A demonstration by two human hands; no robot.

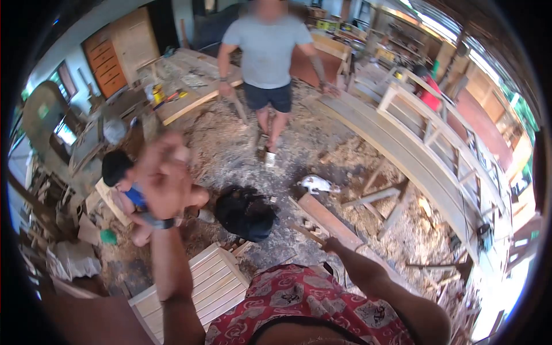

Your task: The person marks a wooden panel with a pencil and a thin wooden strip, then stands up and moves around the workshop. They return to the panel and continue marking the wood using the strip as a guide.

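My left hand (167, 181) is raised close to the camera, a dark watch (163, 222) on its wrist. Motion smears its fingers, and nothing held shows in it. Lower down, my right hand (331, 245) is closed around the end of a thin wooden stick (309, 233), which points forward and left. Just beyond that hand lies a reddish-brown plank (328, 218). Beneath my left forearm, a pale slatted wooden panel (210, 284) rests low, near my patterned red shorts (305, 299).
A person (267, 57) in a grey shirt stands ahead, holding a long piece. Another person (135, 192) crouches at left beside a black bag-like heap (244, 213). A white-and-brown animal (316, 184) lies on the shavings. Long boards (397, 152) and a wooden frame (437, 129) line the right.
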